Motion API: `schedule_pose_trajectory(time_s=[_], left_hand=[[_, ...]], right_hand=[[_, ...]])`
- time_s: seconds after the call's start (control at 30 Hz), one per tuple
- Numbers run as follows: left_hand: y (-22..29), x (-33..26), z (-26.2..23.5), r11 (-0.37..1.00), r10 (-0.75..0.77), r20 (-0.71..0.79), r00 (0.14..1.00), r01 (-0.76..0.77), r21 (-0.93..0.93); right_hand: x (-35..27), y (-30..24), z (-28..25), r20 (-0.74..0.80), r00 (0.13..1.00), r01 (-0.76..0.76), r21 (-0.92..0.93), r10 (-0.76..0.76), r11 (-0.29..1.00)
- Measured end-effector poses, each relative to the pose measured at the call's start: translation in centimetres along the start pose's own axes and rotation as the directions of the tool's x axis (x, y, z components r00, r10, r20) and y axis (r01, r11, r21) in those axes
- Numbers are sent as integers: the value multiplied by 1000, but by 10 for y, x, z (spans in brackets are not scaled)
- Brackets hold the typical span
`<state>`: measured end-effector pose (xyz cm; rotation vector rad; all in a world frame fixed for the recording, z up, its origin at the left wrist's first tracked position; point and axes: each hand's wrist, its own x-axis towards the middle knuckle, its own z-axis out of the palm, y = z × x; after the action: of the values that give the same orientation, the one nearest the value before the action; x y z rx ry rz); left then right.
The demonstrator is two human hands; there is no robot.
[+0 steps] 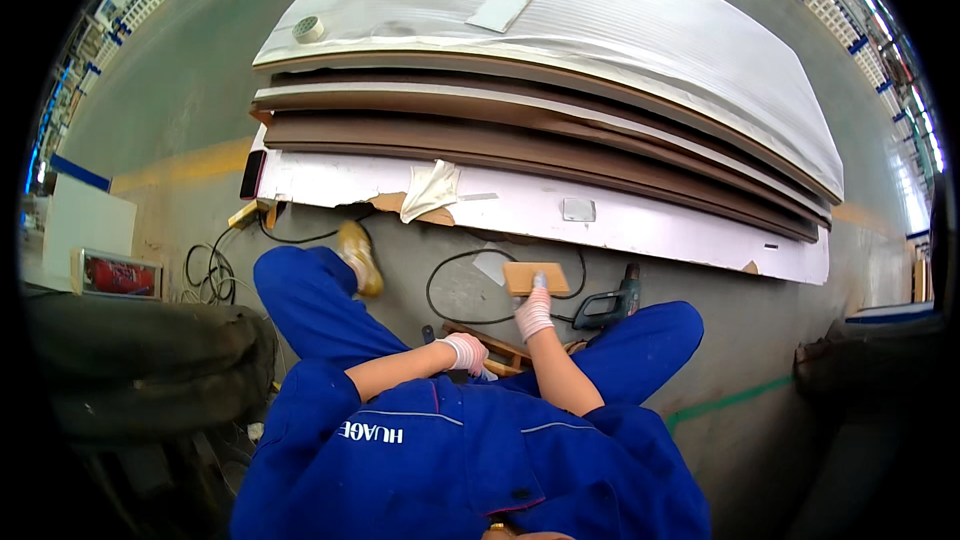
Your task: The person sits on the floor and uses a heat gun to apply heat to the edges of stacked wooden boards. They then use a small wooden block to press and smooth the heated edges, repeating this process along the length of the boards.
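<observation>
My right hand [535,312], in a pink-and-white striped knit glove, is closed on the near edge of a flat tan wooden-looking block [536,278]. It holds the block out in front of my lap. My left hand [466,354], in a matching glove, is curled low between my legs; what it grips is mostly hidden under it. A short dark handle [428,334] sticks up beside the left wrist. Right of the block, a green and black heat gun [610,302] lies on the floor by my knee, its black cord [432,285] looping round the block.
Ahead, a long stack of brown panels [520,135] lies under white film [600,35]. A tape roll [308,30] and a pale card [504,6] rest on top. A white cloth [430,190] hangs over the front edge. A boxed red extinguisher [118,276] stands left.
</observation>
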<state>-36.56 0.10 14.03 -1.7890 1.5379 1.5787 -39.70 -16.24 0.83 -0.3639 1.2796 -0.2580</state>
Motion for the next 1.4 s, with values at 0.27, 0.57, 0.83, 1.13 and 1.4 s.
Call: schedule_pose_trajectory(time_s=[0.27, 0.57, 0.83, 1.13, 1.4], left_hand=[[-33, -6, 2, 979, 140, -61, 988, -147, -143], [-129, -43, 22, 982, 186, 136, 973, -188, 5], [-253, -119, -55, 961, 76, 136, 988, -109, 253], [-235, -97, -77, 957, 254, -58, 965, -242, 160], [-254, -108, -69, 962, 81, -29, 996, -70, 264]], right_hand=[[12, -101, 40, -169, 854, 491, -49, -492, 870], [-1, -235, 195, -163, 844, 508, -58, -511, 859], [23, -255, 249, -368, 789, 536, 20, -492, 844], [32, -226, 268, -371, 803, 545, 137, -467, 827], [52, -204, 312, -634, 694, 432, -12, -341, 902]])
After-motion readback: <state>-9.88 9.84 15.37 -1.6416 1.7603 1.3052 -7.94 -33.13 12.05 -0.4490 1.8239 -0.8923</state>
